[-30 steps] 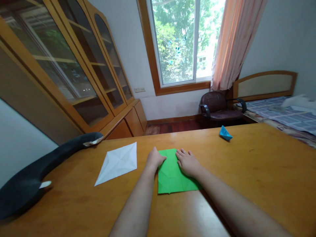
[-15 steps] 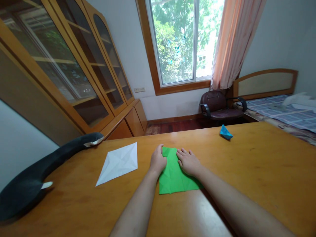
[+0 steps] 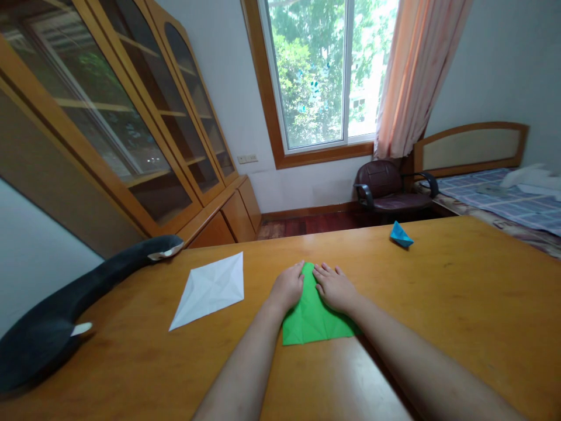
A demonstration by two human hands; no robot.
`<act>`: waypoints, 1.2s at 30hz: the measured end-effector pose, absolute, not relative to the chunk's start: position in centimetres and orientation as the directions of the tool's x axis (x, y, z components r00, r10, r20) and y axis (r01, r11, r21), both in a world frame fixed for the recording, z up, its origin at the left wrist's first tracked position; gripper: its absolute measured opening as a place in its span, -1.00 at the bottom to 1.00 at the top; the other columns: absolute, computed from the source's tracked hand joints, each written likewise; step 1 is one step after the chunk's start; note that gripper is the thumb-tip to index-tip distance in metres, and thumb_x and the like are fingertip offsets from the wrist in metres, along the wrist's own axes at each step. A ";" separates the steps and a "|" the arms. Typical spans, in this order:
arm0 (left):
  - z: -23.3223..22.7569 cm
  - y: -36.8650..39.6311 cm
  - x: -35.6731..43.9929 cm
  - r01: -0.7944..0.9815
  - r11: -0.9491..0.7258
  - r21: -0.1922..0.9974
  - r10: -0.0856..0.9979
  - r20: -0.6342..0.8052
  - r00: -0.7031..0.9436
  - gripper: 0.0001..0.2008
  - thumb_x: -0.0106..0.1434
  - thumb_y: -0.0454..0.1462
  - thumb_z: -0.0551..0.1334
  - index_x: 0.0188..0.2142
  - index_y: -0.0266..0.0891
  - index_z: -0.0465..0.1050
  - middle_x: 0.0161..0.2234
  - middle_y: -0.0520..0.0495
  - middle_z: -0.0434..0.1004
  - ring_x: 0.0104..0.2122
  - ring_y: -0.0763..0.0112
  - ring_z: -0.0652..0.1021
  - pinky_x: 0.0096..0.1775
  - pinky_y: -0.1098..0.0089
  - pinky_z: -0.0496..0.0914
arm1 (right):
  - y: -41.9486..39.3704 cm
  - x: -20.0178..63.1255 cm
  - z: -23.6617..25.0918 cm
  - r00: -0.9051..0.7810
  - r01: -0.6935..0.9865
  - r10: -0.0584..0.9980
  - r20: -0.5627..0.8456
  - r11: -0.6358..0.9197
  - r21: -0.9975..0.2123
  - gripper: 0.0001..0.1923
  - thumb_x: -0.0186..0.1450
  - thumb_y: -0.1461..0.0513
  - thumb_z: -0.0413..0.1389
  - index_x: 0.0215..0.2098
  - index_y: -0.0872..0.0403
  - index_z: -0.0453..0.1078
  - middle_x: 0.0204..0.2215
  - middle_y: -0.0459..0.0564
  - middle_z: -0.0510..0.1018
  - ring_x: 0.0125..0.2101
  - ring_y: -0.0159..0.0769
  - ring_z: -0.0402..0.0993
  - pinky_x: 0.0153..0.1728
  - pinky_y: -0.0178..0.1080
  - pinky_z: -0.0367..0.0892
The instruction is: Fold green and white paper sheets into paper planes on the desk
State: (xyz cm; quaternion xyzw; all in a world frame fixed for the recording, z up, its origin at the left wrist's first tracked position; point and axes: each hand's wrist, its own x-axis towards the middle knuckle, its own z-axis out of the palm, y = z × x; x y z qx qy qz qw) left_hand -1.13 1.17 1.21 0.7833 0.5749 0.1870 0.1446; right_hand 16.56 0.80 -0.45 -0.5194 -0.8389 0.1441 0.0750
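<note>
A green sheet of paper lies on the wooden table right in front of me, its far end folded to a point. My left hand presses the left flap down over the sheet, fingers laid flat on it. My right hand rests palm down on the right side of the green paper, fingers spread. The two hands almost touch at the tip of the fold.
A creased white sheet of paper lies to the left. A small blue folded paper boat sits far right on the table. A dark plush toy lies along the left edge. Beyond are a chair, bed and cabinets.
My left hand has moved right, folding the green paper's far left corner over toward the middle. The right hand has stayed in place.
</note>
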 end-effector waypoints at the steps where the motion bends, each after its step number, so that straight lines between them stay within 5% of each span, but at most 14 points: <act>1: 1.0 1.2 -1.1 0.849 -0.317 0.422 0.948 0.115 0.297 -0.53 0.32 -0.31 0.03 0.22 -0.26 0.26 0.23 -0.12 0.30 0.21 0.34 0.33 0.24 0.36 0.15 | 0.8 16.6 -0.4 -0.449 0.850 0.893 -0.024 0.418 -0.320 -0.42 0.37 0.15 -0.17 0.34 0.11 0.07 0.34 0.09 0.06 0.32 -0.03 -0.07 0.25 0.16 -0.17; 16: 0.7 -0.9 -1.0 0.831 -0.463 0.309 0.875 0.009 0.484 -0.33 0.30 -0.03 0.08 0.31 -0.30 0.08 0.34 -0.22 -0.01 0.32 0.15 0.09 0.30 0.19 0.00 | 0.8 16.8 -0.3 -0.468 0.842 0.883 -0.022 0.438 -0.315 -0.41 0.38 0.15 -0.21 0.35 0.11 0.05 0.34 0.06 0.05 0.32 -0.05 -0.07 0.24 0.18 -0.13; 24: 0.3 -0.8 -0.8 0.836 -0.420 0.353 0.896 0.016 0.444 -0.50 0.35 -0.23 -0.02 0.25 -0.25 0.21 0.32 -0.15 0.08 0.30 0.23 0.16 0.29 0.19 0.05 | 0.8 17.4 0.1 -0.480 0.834 0.877 -0.032 0.445 -0.325 -0.43 0.38 0.18 -0.22 0.34 0.06 0.07 0.34 0.01 0.06 0.31 -0.08 -0.02 0.25 0.12 -0.08; 36: -0.3 -0.6 -0.1 0.852 -0.391 0.347 0.912 0.020 0.411 -0.52 0.34 -0.22 0.03 0.22 -0.24 0.27 0.31 -0.16 0.11 0.29 0.14 0.18 0.27 0.14 0.09 | 0.8 17.5 -0.2 -0.478 0.839 0.878 -0.035 0.444 -0.316 -0.42 0.38 0.17 -0.21 0.34 0.09 0.06 0.34 0.03 0.06 0.32 -0.09 -0.03 0.26 0.09 -0.08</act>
